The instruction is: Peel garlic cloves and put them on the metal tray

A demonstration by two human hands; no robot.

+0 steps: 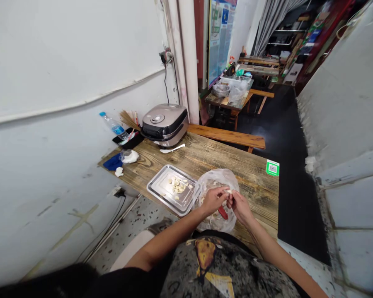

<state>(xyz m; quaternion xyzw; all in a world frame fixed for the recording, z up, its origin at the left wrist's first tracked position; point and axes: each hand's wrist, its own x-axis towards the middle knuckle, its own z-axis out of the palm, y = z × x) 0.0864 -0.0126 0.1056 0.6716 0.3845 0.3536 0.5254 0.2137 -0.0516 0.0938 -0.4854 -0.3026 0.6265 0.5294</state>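
Note:
My left hand [215, 198] and my right hand [240, 205] meet above a clear plastic bag [230, 176], fingertips pinched together on a small pale garlic clove [229, 191]. The bag lies open on the wooden table, with bits of garlic and skin inside. Under my hands shows a red object [223, 212], perhaps a handle; the rest of it is hidden. Left of the bag, and partly overlapped by it, is a shallow metal tray [157, 182]. Several peeled garlic cloves [178, 186] are scattered on it.
A rice cooker [164, 120] stands at the table's back, with a white plastic spoon [172, 149] before it. Further left are a water bottle [115, 126] in a black tray, a blue cloth [112, 162] and a white bundle [129, 156]. A bench [226, 135] runs behind the table.

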